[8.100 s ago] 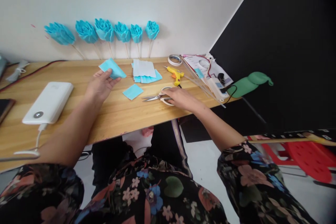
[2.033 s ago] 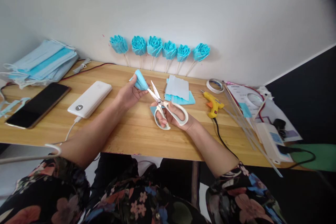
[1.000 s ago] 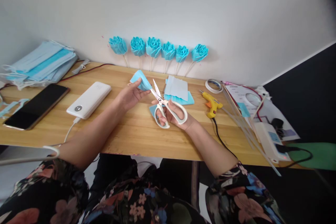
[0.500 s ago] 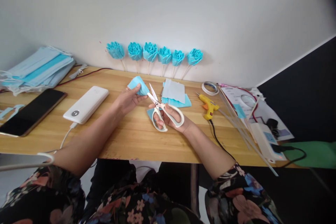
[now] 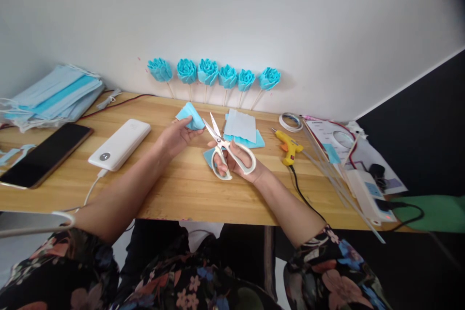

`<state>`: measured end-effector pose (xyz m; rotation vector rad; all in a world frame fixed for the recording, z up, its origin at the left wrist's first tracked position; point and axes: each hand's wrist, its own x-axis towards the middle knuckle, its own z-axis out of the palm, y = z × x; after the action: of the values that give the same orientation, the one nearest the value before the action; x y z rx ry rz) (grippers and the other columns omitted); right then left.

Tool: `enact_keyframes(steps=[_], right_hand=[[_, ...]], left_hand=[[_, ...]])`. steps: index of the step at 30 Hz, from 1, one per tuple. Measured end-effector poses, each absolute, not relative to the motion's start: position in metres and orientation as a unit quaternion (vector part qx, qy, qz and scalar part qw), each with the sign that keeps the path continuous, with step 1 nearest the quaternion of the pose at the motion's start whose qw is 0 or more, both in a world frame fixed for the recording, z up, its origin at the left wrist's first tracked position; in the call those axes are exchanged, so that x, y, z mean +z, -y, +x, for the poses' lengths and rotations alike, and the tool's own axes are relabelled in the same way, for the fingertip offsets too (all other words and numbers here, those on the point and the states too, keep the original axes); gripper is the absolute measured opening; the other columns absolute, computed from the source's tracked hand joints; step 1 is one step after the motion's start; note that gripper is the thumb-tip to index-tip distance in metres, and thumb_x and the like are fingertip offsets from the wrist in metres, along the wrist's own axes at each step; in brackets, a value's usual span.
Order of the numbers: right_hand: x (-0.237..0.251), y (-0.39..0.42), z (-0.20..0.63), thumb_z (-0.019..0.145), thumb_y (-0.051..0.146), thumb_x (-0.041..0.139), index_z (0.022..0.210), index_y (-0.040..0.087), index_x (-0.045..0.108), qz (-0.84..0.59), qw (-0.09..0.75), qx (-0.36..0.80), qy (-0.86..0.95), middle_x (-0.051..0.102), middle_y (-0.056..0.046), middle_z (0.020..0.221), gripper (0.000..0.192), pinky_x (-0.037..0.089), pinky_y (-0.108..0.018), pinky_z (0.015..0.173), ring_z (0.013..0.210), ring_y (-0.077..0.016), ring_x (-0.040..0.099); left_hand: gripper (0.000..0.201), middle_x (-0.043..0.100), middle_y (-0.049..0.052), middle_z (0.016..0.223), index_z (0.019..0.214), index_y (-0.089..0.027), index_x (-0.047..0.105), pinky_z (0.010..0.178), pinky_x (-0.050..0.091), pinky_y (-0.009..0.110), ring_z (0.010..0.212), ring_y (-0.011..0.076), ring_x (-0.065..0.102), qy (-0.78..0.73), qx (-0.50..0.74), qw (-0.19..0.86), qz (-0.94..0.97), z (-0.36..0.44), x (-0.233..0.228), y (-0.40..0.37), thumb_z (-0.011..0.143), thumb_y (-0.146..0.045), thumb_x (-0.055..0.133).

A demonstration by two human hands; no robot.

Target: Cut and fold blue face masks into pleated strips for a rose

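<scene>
My left hand (image 5: 177, 136) pinches a folded piece of blue fabric (image 5: 192, 116) between thumb and fingers. In my right hand (image 5: 236, 160) is a pair of scissors (image 5: 218, 139) with white handles, fingers through the loops. Its blades are parted and point up and left, the tips close to the fabric's right edge. Behind the scissors lies a stack of blue and pale grey fabric pieces (image 5: 240, 126) on the table. Another blue piece (image 5: 208, 157) shows partly beneath my right hand.
Several blue fabric flowers (image 5: 208, 72) on sticks lean on the wall. A yellow glue gun (image 5: 288, 147), tape roll (image 5: 290, 122) and power strip (image 5: 368, 196) are at right. A white power bank (image 5: 119, 145), phone (image 5: 45, 155) and face masks (image 5: 54, 92) are at left.
The scissors have pulled slightly back from the fabric, so their blades no longer overlap it. The fabric has tilted a little in my left hand.
</scene>
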<state>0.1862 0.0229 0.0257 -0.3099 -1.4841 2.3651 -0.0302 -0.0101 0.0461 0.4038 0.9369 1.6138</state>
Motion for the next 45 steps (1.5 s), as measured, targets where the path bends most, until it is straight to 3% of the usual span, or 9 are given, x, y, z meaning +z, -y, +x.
enact_keyframes(steps=[5,12,17,23,26,31,34,39,45], right_hand=[[0.029,-0.022,0.186,0.091,0.067,0.054,0.130,0.017,0.057,-0.117,0.163,0.829,0.523,0.059,0.001,0.071,0.064,0.048,-0.026,0.053,0.057,-0.0114,0.057],[0.036,-0.023,0.187,0.087,0.065,0.061,0.124,0.017,0.059,-0.123,0.192,0.816,0.531,0.059,0.003,0.066,0.060,0.048,-0.026,0.053,0.055,-0.0115,0.056],[0.039,-0.022,0.185,0.083,0.051,0.073,0.122,0.022,0.056,-0.173,0.301,0.765,0.542,0.057,0.005,0.069,0.052,0.047,-0.025,0.052,0.057,-0.0101,0.054],[0.043,-0.017,0.182,0.082,0.039,0.074,0.121,0.026,0.055,-0.217,0.463,0.614,0.601,0.055,0.006,0.071,0.045,0.047,-0.026,0.056,0.060,-0.0100,0.055],[0.046,-0.011,0.182,0.080,0.036,0.076,0.118,0.027,0.057,-0.239,0.467,0.565,0.637,0.058,0.005,0.076,0.044,0.047,-0.027,0.059,0.063,-0.0104,0.055],[0.041,-0.003,0.179,0.078,0.031,0.078,0.118,0.028,0.060,-0.247,0.454,0.509,0.688,0.061,0.002,0.082,0.044,0.052,-0.032,0.074,0.074,-0.0135,0.058],[0.036,-0.006,0.177,0.076,0.033,0.079,0.120,0.028,0.059,-0.252,0.440,0.529,0.681,0.062,0.002,0.084,0.048,0.052,-0.032,0.076,0.078,-0.0142,0.059],[0.034,-0.013,0.176,0.071,0.038,0.085,0.120,0.028,0.058,-0.265,0.423,0.561,0.660,0.061,0.001,0.087,0.056,0.052,-0.032,0.077,0.082,-0.0154,0.059],[0.034,-0.013,0.174,0.069,0.039,0.087,0.120,0.028,0.056,-0.259,0.427,0.589,0.636,0.058,0.004,0.081,0.061,0.052,-0.031,0.075,0.077,-0.0141,0.058]], left_hand=[[0.007,0.073,0.001,0.072,0.083,-0.013,0.064,0.052,0.054,0.017,0.061,0.0110,0.070,-0.409,0.710,0.553,0.153,-0.035,0.047,0.009,0.090,-0.010,0.063],[0.012,0.072,-0.003,0.070,0.082,-0.016,0.063,0.057,0.056,0.016,0.061,0.0083,0.068,-0.405,0.746,0.513,0.125,-0.042,0.048,0.006,0.089,-0.006,0.064],[0.013,0.072,-0.003,0.070,0.081,-0.017,0.063,0.055,0.056,0.017,0.060,0.0092,0.068,-0.414,0.734,0.515,0.158,-0.041,0.044,0.006,0.082,-0.011,0.074],[0.015,0.073,0.001,0.073,0.079,-0.014,0.069,0.051,0.052,0.019,0.060,0.0113,0.067,-0.444,0.691,0.505,0.265,-0.030,0.038,0.012,0.074,-0.019,0.082],[0.009,0.071,0.002,0.067,0.071,-0.013,0.072,0.048,0.048,0.018,0.053,0.0096,0.061,-0.485,0.662,0.462,0.336,-0.020,0.042,0.018,0.075,-0.015,0.080],[0.026,0.054,-0.002,0.045,0.053,-0.013,0.065,0.039,0.032,0.017,0.040,0.0047,0.044,-0.527,0.615,0.422,0.407,-0.003,0.051,0.028,0.073,-0.012,0.082],[0.028,0.051,-0.003,0.044,0.052,-0.014,0.063,0.038,0.028,0.018,0.040,0.0046,0.040,-0.531,0.595,0.415,0.437,0.003,0.051,0.031,0.070,-0.014,0.084],[0.029,0.054,-0.001,0.048,0.057,-0.015,0.066,0.042,0.035,0.020,0.042,0.0078,0.045,-0.510,0.574,0.433,0.472,0.006,0.049,0.034,0.077,-0.029,0.081],[0.046,0.054,0.002,0.049,0.052,-0.017,0.062,0.049,0.038,0.022,0.047,0.0099,0.048,-0.477,0.547,0.431,0.536,0.005,0.056,0.039,0.090,-0.043,0.065]])
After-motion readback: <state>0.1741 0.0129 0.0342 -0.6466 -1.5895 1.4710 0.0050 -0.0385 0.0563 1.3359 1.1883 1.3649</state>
